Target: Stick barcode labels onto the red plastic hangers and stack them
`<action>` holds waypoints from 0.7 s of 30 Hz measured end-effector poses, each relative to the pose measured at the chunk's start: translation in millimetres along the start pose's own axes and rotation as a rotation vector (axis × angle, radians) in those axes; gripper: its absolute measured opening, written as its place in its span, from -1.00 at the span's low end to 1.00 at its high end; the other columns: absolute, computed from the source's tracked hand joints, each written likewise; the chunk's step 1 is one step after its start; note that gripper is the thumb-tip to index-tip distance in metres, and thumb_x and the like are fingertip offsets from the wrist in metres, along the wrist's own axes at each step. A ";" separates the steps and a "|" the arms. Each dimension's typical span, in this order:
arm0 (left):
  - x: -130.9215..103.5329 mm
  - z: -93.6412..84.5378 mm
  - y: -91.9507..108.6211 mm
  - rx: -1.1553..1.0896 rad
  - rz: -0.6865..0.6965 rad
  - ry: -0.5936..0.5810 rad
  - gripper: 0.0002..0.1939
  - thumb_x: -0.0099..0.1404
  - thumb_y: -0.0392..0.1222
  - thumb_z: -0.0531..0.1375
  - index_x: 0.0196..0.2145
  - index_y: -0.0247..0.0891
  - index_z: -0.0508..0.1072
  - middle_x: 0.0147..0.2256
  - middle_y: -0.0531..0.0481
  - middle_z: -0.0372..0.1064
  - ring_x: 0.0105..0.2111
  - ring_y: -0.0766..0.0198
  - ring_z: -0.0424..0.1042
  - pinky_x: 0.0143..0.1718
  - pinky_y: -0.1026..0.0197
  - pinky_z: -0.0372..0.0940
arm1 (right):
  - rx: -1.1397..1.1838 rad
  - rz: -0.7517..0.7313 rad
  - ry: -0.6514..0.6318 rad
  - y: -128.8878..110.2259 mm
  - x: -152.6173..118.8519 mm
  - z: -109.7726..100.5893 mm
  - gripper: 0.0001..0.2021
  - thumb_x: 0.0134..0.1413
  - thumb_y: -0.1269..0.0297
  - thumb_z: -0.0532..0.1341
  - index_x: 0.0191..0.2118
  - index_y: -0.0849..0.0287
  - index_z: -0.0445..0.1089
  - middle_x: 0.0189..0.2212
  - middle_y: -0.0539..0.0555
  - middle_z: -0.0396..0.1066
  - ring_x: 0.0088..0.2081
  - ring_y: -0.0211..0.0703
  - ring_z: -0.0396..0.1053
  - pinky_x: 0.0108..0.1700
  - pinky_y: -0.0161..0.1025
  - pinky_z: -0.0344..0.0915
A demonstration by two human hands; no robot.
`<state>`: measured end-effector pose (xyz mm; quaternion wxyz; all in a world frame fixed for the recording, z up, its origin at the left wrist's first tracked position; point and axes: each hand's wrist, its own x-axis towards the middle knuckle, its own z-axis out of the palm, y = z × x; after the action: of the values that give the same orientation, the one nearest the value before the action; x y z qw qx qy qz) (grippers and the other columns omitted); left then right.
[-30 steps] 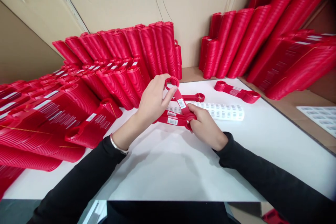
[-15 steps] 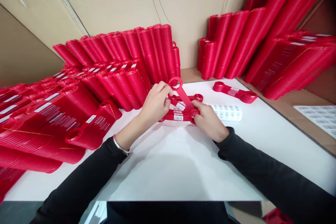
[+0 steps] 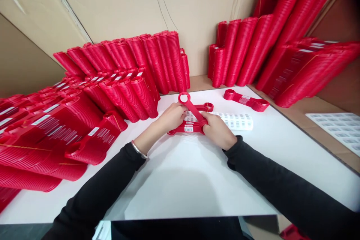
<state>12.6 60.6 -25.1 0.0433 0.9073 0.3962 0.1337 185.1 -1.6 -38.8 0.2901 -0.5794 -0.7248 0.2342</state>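
My right hand (image 3: 219, 129) is closed on the near end of a flat red plastic strip with ring ends (image 3: 194, 111), held tilted with its open ring up and to the left. Below it a small stack of the same red pieces (image 3: 188, 129) lies on the table, with white barcode labels showing. My left hand (image 3: 173, 116) is closed, its fingertips bent behind the strip beside a white label roll (image 3: 237, 121). What those fingertips pinch, if anything, is hidden. Another red piece (image 3: 206, 107) lies just behind the strip.
Tall stacks of red pieces (image 3: 143, 93) crowd the left side and back of the white table (image 3: 174, 187). More stacks (image 3: 234, 52) stand at the back right. A small labelled red bundle (image 3: 246, 100) lies right of the roll. A label sheet (image 3: 334, 129) rests on cardboard at far right.
My left hand has moved down beside the label roll, behind the strip. The strip in my right hand has turned and dropped slightly. The whole view has shifted a little.
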 end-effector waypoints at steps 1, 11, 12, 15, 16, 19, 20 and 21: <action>-0.7 0.6 -0.3 -0.011 -0.014 0.013 -0.74 0.20 -0.34 0.04 -0.21 -0.27 0.45 -0.12 -0.14 0.37 -0.15 0.14 0.37 -0.14 0.14 0.27 | -0.010 0.009 0.003 0.2 0.3 -0.1 -0.73 -0.20 0.58 -0.02 -0.36 0.19 0.30 -0.34 0.14 0.46 -0.30 -0.07 0.37 -0.30 -0.28 0.18; -10.3 -34.1 15.1 -0.413 -0.089 0.083 -0.84 0.18 -0.20 0.12 -0.43 -0.30 0.47 -0.44 0.01 0.42 -0.42 0.31 0.36 -0.38 0.28 0.22 | 0.110 -0.009 0.018 -1.3 -0.6 1.1 -0.69 -0.22 0.58 -0.04 -0.34 0.19 0.33 -0.33 0.11 0.45 -0.31 -0.11 0.35 -0.29 -0.29 0.19; -10.6 -38.0 17.9 -0.508 -0.113 0.087 -0.83 0.18 -0.18 0.13 -0.43 -0.31 0.46 -0.46 0.01 0.41 -0.43 0.31 0.36 -0.40 0.29 0.22 | 0.134 -0.025 0.025 -2.8 -1.7 1.3 -0.68 -0.22 0.58 -0.04 -0.33 0.19 0.33 -0.33 0.10 0.45 -0.32 -0.12 0.35 -0.29 -0.29 0.19; -11.8 -44.5 24.5 -0.696 -0.178 0.073 -0.83 0.16 -0.16 0.15 -0.43 -0.32 0.47 -0.46 0.02 0.43 -0.44 0.31 0.38 -0.41 0.29 0.24 | 0.197 -0.058 0.044 -7.5 -5.1 1.4 -0.66 -0.22 0.58 -0.05 -0.31 0.20 0.33 -0.33 0.08 0.45 -0.32 -0.14 0.35 -0.29 -0.30 0.20; -12.3 -45.0 25.8 -0.721 -0.185 0.063 -0.84 0.15 -0.16 0.16 -0.43 -0.31 0.47 -0.46 0.02 0.44 -0.43 0.31 0.39 -0.40 0.29 0.25 | 0.208 -0.064 0.048 -8.8 -6.1 1.3 -0.65 -0.23 0.59 -0.05 -0.29 0.20 0.33 -0.32 0.08 0.45 -0.31 -0.14 0.35 -0.27 -0.30 0.20; -13.2 -44.4 27.0 -0.743 -0.187 0.051 -0.84 0.15 -0.15 0.16 -0.43 -0.29 0.48 -0.44 0.03 0.45 -0.40 0.31 0.40 -0.37 0.29 0.26 | 0.220 -0.080 0.051 -11.2 -7.9 1.3 -0.65 -0.24 0.60 -0.05 -0.30 0.20 0.32 -0.33 0.08 0.44 -0.32 -0.15 0.34 -0.27 -0.30 0.20; -13.2 -44.1 27.0 -0.743 -0.187 0.055 -0.84 0.15 -0.15 0.16 -0.43 -0.29 0.48 -0.44 0.04 0.45 -0.40 0.31 0.40 -0.36 0.28 0.26 | 0.221 -0.084 0.051 -11.6 -8.2 1.3 -0.66 -0.24 0.60 -0.05 -0.32 0.19 0.32 -0.34 0.08 0.44 -0.33 -0.15 0.34 -0.28 -0.29 0.20; -13.2 -43.9 27.1 -0.742 -0.189 0.062 -0.83 0.15 -0.15 0.17 -0.43 -0.29 0.48 -0.44 0.04 0.45 -0.40 0.31 0.40 -0.36 0.28 0.26 | 0.221 -0.088 0.051 -12.0 -8.5 1.3 -0.67 -0.24 0.60 -0.05 -0.33 0.19 0.31 -0.35 0.07 0.44 -0.33 -0.15 0.33 -0.28 -0.29 0.20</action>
<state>11.0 31.3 19.3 0.3689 0.7850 0.4040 0.2907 177.2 -12.5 -32.9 0.3804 -0.5173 -0.7116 0.2852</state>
